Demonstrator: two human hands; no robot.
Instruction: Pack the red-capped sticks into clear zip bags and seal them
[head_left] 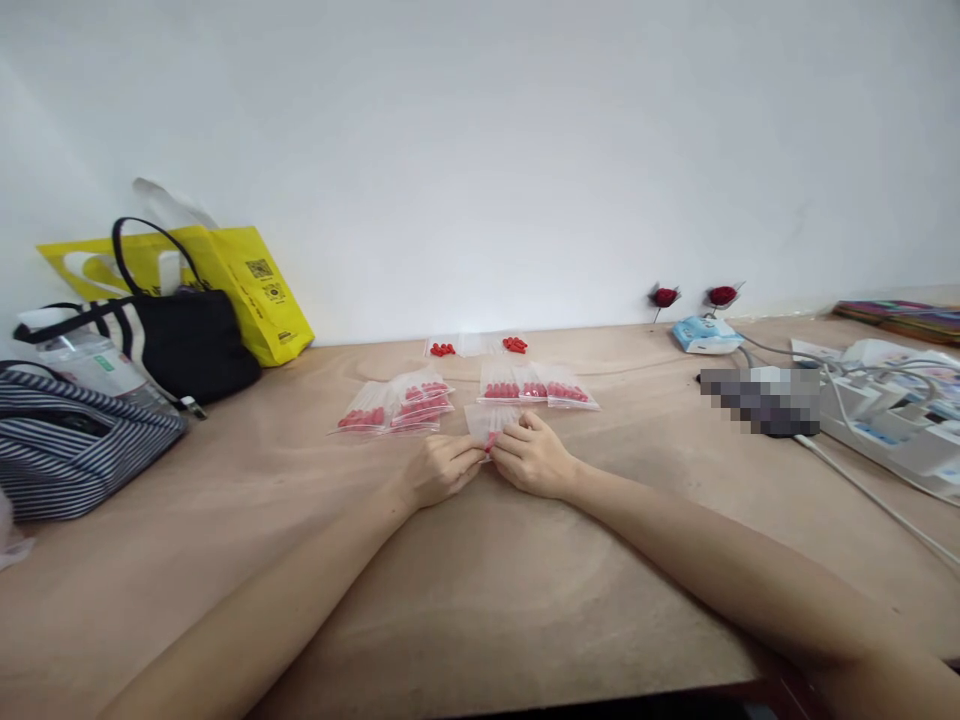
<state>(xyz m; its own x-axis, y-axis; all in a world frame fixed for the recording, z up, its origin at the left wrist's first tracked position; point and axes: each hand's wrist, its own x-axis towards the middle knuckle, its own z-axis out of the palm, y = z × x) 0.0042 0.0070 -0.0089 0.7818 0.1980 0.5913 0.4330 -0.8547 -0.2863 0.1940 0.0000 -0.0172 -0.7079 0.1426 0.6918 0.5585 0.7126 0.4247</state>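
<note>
Both hands meet at a small clear plastic bag (480,420) with red pieces in it, near the middle of the table. My left hand (444,470) pinches the bag's near left edge. My right hand (534,458) has its fingers closed on the bag's right side and hides part of it. Beyond my left hand lies an overlapping group of bags with red pieces (364,418). A row of similar filled bags (570,392) lies beyond my right hand. Farther back, near the wall, are two small clusters of red pieces (442,350) on clear plastic.
On the left of the wooden table (450,600) stand a striped pouch (82,440), a black bag (195,340) and a yellow bag (262,290). To the right are a tissue pack (706,335), two red roses (722,296), cables and a power strip (885,430).
</note>
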